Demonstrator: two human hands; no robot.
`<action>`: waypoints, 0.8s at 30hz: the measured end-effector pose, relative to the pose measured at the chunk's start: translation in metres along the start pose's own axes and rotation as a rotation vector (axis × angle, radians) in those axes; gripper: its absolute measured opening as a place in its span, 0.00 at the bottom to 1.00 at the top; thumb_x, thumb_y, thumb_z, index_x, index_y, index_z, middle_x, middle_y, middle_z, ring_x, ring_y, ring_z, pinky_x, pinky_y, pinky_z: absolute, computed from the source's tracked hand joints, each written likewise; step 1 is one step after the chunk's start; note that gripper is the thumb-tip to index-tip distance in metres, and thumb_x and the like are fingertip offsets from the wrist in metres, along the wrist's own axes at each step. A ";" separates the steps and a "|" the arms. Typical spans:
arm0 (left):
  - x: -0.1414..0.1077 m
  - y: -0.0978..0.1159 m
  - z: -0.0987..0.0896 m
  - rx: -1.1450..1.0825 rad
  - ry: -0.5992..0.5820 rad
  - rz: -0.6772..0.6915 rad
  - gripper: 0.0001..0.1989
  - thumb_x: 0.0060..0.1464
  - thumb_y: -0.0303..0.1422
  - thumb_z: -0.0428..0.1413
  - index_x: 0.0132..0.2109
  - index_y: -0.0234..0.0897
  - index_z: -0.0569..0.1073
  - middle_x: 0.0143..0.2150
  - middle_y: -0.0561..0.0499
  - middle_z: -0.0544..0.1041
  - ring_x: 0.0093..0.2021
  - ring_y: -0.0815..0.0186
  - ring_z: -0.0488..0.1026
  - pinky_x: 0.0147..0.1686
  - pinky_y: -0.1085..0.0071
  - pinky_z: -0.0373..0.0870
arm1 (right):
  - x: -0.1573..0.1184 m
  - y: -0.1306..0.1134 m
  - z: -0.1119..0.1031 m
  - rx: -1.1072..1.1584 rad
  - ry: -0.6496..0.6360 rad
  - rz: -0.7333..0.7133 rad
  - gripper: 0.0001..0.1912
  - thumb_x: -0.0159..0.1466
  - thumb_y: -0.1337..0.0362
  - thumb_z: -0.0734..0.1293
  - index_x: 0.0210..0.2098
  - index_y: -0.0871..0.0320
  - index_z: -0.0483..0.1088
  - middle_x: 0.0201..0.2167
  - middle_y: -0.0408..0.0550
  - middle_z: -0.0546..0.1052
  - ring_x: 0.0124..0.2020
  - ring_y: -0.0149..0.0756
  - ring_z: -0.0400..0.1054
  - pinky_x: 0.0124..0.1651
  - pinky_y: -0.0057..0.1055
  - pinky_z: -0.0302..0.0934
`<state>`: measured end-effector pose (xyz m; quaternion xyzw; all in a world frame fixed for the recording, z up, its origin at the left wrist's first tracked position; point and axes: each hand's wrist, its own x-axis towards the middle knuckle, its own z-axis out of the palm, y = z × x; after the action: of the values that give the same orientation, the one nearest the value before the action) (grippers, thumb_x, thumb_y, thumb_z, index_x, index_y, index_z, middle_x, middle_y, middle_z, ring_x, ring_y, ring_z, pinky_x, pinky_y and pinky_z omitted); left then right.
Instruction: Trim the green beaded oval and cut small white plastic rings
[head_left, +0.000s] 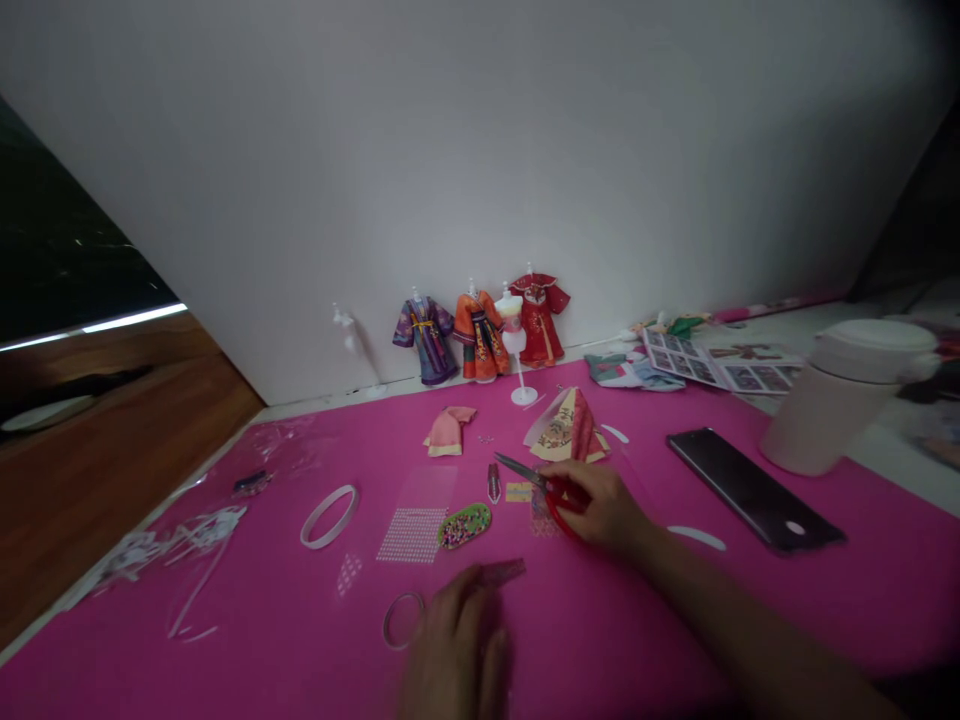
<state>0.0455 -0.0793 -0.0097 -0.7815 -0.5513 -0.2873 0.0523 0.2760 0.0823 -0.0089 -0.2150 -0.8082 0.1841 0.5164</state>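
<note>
My right hand (pixel 596 505) grips a pair of red-handled scissors (pixel 525 472), their blades pointing left over the pink mat. Lower down, my left hand (pixel 457 640) is slightly blurred; its fingers close on one end of a small dark pink strip of fabric (pixel 504 572). A clear ring of tape (pixel 403 620) lies beside that hand. Between and beyond the hands are a green tray of coloured beads (pixel 465 526), a sheet of small pearls (pixel 409 535), a small yellow patterned piece (pixel 518 492) and a patterned red trim piece (pixel 493 483).
Doll dresses (pixel 425 340) and a small white mannequin (pixel 515 340) stand against the wall. A pink garment (pixel 448 432) and a cream-red skirt (pixel 571 425) lie in front. At right are a phone (pixel 754 490) and a bottle (pixel 832 400); at left, a white roll (pixel 330 517) and plastic scraps (pixel 180 540).
</note>
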 end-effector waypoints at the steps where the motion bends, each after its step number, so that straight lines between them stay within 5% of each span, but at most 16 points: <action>1: 0.003 0.000 -0.005 0.018 -0.011 0.023 0.15 0.65 0.32 0.50 0.57 0.42 0.72 0.54 0.43 0.78 0.52 0.56 0.78 0.49 0.58 0.78 | 0.000 0.000 0.000 -0.001 -0.001 0.003 0.14 0.71 0.58 0.66 0.53 0.57 0.71 0.50 0.51 0.76 0.43 0.39 0.74 0.44 0.41 0.72; 9: 0.021 0.009 -0.021 0.025 -0.123 0.218 0.10 0.63 0.29 0.53 0.50 0.41 0.73 0.54 0.45 0.79 0.53 0.57 0.77 0.50 0.59 0.79 | 0.001 -0.003 0.000 -0.016 -0.008 0.023 0.14 0.71 0.58 0.66 0.53 0.57 0.71 0.50 0.51 0.75 0.43 0.39 0.73 0.44 0.41 0.71; 15: 0.025 0.017 0.000 0.176 -0.153 0.300 0.17 0.58 0.29 0.56 0.54 0.36 0.71 0.57 0.38 0.78 0.56 0.49 0.77 0.50 0.44 0.78 | 0.001 -0.005 0.000 -0.022 -0.008 0.031 0.14 0.71 0.58 0.66 0.53 0.56 0.71 0.51 0.51 0.75 0.44 0.39 0.73 0.45 0.41 0.71; 19: 0.023 0.021 0.013 0.239 -0.170 0.275 0.19 0.58 0.32 0.59 0.56 0.36 0.72 0.61 0.37 0.75 0.59 0.47 0.74 0.50 0.45 0.78 | 0.001 -0.002 0.000 -0.030 -0.016 0.036 0.14 0.71 0.58 0.67 0.53 0.57 0.71 0.50 0.51 0.75 0.43 0.39 0.74 0.44 0.41 0.71; 22: 0.011 0.015 0.023 0.227 -0.098 0.320 0.16 0.62 0.36 0.55 0.55 0.40 0.73 0.60 0.43 0.77 0.60 0.51 0.73 0.54 0.48 0.75 | 0.001 0.002 -0.001 -0.038 -0.030 0.046 0.14 0.71 0.58 0.67 0.53 0.57 0.71 0.49 0.50 0.76 0.42 0.38 0.74 0.43 0.40 0.72; 24: -0.002 0.008 0.031 0.226 0.068 0.329 0.14 0.66 0.40 0.49 0.50 0.42 0.75 0.53 0.44 0.81 0.54 0.54 0.77 0.54 0.50 0.75 | 0.000 0.004 -0.002 -0.044 -0.041 0.050 0.14 0.71 0.58 0.67 0.53 0.57 0.71 0.48 0.50 0.76 0.41 0.38 0.74 0.42 0.39 0.72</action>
<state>0.0639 -0.0717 -0.0349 -0.8400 -0.4429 -0.2376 0.2045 0.2781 0.0858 -0.0098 -0.2427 -0.8169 0.1835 0.4900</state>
